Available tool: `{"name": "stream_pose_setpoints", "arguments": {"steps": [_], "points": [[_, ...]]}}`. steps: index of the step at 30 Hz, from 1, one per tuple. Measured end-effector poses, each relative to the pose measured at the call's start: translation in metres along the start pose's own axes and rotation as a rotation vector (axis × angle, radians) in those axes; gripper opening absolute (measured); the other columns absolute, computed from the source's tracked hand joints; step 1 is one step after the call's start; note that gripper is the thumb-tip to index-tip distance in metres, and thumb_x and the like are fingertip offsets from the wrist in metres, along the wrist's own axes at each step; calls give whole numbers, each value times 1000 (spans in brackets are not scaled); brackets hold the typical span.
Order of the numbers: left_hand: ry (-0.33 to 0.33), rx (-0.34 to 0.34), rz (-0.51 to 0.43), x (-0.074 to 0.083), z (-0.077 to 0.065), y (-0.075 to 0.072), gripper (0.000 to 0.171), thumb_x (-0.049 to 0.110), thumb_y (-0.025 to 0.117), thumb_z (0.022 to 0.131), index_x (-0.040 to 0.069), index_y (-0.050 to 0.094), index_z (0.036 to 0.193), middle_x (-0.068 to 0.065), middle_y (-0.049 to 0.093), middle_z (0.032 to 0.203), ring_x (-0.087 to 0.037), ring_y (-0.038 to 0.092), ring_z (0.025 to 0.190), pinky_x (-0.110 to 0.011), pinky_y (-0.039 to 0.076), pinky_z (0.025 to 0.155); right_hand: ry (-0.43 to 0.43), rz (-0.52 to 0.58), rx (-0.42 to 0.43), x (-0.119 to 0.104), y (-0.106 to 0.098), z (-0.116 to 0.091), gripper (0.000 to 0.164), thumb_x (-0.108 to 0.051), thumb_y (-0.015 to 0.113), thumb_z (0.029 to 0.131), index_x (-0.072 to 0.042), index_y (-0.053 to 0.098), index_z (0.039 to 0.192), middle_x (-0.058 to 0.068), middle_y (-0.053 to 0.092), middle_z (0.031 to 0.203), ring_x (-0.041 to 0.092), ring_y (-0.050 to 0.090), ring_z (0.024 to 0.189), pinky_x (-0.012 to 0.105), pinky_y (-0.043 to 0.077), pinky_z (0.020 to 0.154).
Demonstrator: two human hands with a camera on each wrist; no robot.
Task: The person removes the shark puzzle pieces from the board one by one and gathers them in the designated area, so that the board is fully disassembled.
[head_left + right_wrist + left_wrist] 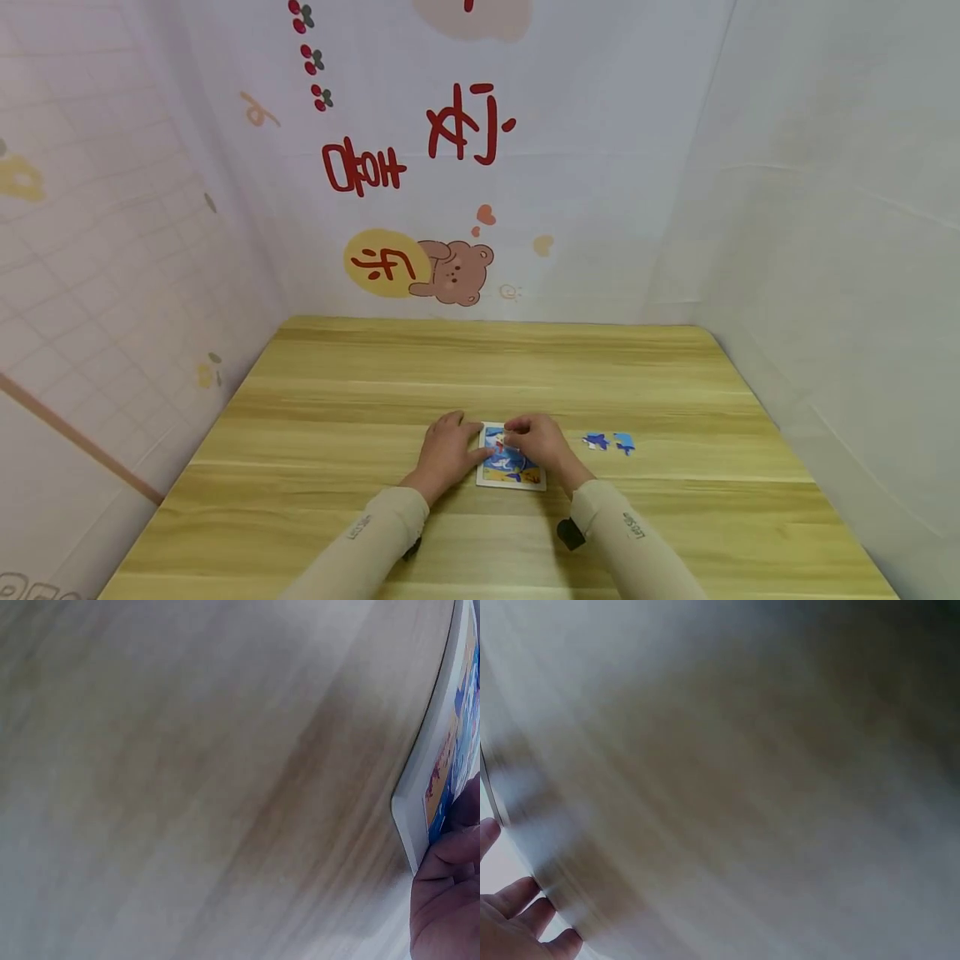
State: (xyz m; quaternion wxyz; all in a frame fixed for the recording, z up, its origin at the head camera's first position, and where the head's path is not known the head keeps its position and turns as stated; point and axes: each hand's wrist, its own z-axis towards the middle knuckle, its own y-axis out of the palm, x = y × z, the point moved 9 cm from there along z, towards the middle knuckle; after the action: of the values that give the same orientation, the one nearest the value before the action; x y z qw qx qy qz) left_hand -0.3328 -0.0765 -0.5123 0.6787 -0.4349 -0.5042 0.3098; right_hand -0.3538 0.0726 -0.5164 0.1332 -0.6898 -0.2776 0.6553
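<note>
A small jigsaw puzzle (512, 475) with a blue sea picture lies on the table in a white frame. My left hand (447, 448) rests at its left side, fingers spread and thumb reaching onto the picture. In the left wrist view, several fingertips (536, 915) of that hand show at the lower left. My right hand (542, 442) comes over the puzzle's upper right, its bent thumb and index finger pinching a puzzle piece largely hidden by the fingers. In the right wrist view, the curled right hand (450, 900) is at the corner of the white frame (412, 817).
Two loose blue puzzle pieces, one dark blue (596, 441) and one lighter blue (624, 443), lie right of the frame on the wooden table (360, 383). White printed cloth (600, 167) stands behind the table and along both sides.
</note>
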Motion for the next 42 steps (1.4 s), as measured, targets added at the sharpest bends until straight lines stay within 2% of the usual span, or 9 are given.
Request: {"name": "stream_pose_setpoints", "arguments": {"steps": [9,14,20,26,29,35,42], "points": [[1,-4,-5,5,2,0,52,44,71,90,7,68,127,-26,52,138,-42,43,132,-60,33,106,-11,-87,14,0,-5,1,19,-7,72,87,-1,76,105,8,73,100,18,63,88,39,53,80],[7,-2,-3,8,4,0,52,44,71,90,7,68,127,-26,52,138,-43,44,132,-61,34,105,-22,-137,-22,-5,-3,1,23,-10,72,86,-2,76,107,8,72,105,22,64,95,44,52,87],[9,5,-25,7,4,-1,52,43,71,90,6,68,126,-28,51,138,-44,43,132,-62,33,105,11,-77,-78,-6,2,1,29,-13,73,87,1,73,113,14,70,115,30,63,109,49,50,93],[7,4,-24,4,6,1,52,43,71,90,7,68,126,-27,52,138,-44,43,132,-61,33,106,36,-19,-110,-6,5,1,29,-13,71,89,0,73,115,14,69,115,28,64,105,47,51,91],[6,5,-16,4,6,3,51,44,71,90,7,68,126,-27,52,137,-44,43,132,-61,34,106,47,-3,-101,-6,4,2,28,-14,70,91,-1,72,115,14,69,114,27,64,103,46,51,90],[9,8,-29,4,6,3,51,43,71,90,7,69,126,-27,53,137,-44,43,132,-61,33,106,64,-25,-63,-3,1,2,27,-13,68,91,1,72,114,15,69,116,32,62,111,49,49,94],[-4,0,-35,4,6,4,51,43,71,90,7,68,127,-27,52,138,-44,42,133,-61,32,106,84,35,-166,-1,9,1,36,-12,67,91,4,66,124,18,63,126,35,58,118,52,45,99]]}}
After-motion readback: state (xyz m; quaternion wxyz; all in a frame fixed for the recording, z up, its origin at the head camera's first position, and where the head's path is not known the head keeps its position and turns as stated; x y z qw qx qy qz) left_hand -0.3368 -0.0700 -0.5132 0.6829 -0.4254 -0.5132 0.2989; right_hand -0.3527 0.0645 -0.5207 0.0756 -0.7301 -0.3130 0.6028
